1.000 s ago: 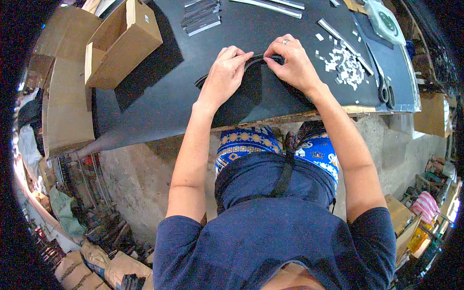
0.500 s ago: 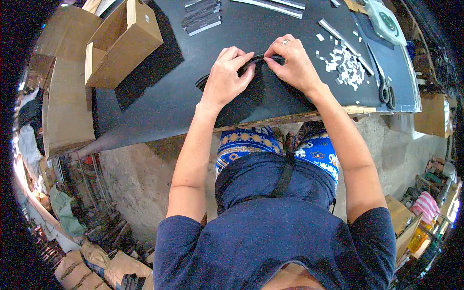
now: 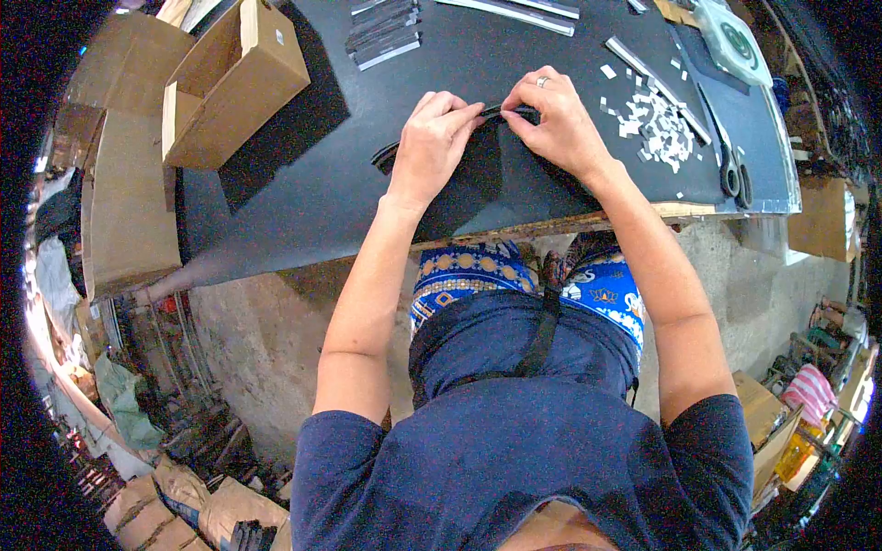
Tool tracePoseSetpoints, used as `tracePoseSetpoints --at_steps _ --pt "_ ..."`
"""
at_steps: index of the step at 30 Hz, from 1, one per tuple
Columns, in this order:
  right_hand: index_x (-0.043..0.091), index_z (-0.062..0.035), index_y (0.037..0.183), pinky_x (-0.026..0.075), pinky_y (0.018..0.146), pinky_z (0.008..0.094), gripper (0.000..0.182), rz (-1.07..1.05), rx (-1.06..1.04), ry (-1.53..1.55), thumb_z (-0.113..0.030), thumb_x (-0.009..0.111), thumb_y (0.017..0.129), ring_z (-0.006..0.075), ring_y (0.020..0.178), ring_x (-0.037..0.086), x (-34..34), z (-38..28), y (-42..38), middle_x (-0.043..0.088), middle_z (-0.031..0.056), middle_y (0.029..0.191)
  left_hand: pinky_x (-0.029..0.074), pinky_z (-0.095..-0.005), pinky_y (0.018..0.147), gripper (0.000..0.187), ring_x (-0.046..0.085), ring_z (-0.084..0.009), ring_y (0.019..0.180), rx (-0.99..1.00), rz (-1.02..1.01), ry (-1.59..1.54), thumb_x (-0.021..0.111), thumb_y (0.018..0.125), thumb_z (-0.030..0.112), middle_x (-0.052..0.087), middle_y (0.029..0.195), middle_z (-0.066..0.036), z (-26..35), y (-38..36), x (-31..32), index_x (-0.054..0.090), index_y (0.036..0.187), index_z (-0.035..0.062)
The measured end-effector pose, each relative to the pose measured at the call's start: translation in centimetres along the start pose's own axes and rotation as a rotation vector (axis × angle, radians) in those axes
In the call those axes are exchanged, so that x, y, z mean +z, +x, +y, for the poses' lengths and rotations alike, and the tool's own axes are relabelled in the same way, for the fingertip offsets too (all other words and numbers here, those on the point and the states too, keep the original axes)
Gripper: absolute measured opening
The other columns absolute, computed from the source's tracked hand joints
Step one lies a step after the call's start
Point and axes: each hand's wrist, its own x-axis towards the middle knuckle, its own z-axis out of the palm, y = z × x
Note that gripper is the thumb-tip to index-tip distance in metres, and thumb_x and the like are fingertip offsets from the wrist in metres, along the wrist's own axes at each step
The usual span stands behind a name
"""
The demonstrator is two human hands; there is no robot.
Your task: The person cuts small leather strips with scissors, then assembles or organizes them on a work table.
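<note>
A thin black strip (image 3: pixel 385 155) runs under my left hand and across to my right, its left end showing past the left wrist side. My left hand (image 3: pixel 431 145) pinches it with thumb and fingertips near its middle. A short gap away, my right hand (image 3: pixel 559 124), with a ring on one finger, pinches the same strip between thumb and index finger. Most of the strip is hidden behind the fingers. Many small white pieces (image 3: pixel 663 131) lie scattered to the right of my right hand, beside a long narrow strip (image 3: pixel 634 62).
Black-handled scissors (image 3: pixel 733 170) rest at the right of the dark table (image 3: pixel 276 234). An open cardboard box (image 3: pixel 262 87) stands at left. Stacked black strips (image 3: pixel 384 32) and long pale-edged strips (image 3: pixel 514 14) lie at the back. A clear plastic package (image 3: pixel 735 41) sits far right.
My left thumb has moved up to meet the fingertips, closing the gap that showed between them. My right hand stays almost where it was, still pinching the strip.
</note>
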Motion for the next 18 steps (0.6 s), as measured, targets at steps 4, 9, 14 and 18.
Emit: tracePoseSetpoints --at_steps 4,9,14,18 --pt "0.061 -0.0079 0.075 0.041 0.077 0.0396 0.01 -0.003 -0.003 0.004 -0.009 0.069 0.069 0.0274 0.086 0.054 -0.1 -0.1 0.0 0.059 0.0069 0.08 0.047 -0.0348 0.071 0.017 0.058 -0.0256 0.08 0.022 0.032 0.021 0.065 0.077 0.003 0.061 0.081 -0.01 -0.1 -0.1 0.3 0.07 0.093 0.003" --pt "0.061 -0.0071 0.078 0.041 0.078 0.0397 0.01 0.052 0.063 0.028 -0.008 0.068 0.07 0.0278 0.089 0.055 0.1 -0.8 0.3 0.06 0.0072 0.083 0.047 -0.0349 0.068 0.014 0.058 -0.0254 0.077 0.026 0.051 0.015 0.066 0.077 0.003 0.06 0.079 -0.009 -0.1 -0.1 0.5 0.069 0.09 0.0022" --pt "0.066 -0.0061 0.089 0.04 0.086 0.0356 0.018 -0.078 0.005 0.021 -0.002 0.067 0.072 0.0251 0.094 0.055 -0.2 -0.1 0.4 0.063 0.0061 0.085 0.047 -0.0349 0.068 0.014 0.056 -0.0251 0.076 0.063 0.128 0.044 0.066 0.074 0.001 0.058 0.076 -0.009 0.1 0.0 0.7 0.068 0.088 -0.0005" --pt "0.068 -0.006 0.089 0.041 0.087 0.0355 0.018 -0.116 0.009 0.028 0.0 0.065 0.073 0.0248 0.093 0.055 -0.4 0.3 0.0 0.063 0.0059 0.084 0.047 -0.0346 0.068 0.015 0.056 -0.025 0.076 0.074 0.104 0.024 0.066 0.073 0.001 0.058 0.077 -0.009 0.1 -0.1 0.6 0.069 0.087 -0.0003"
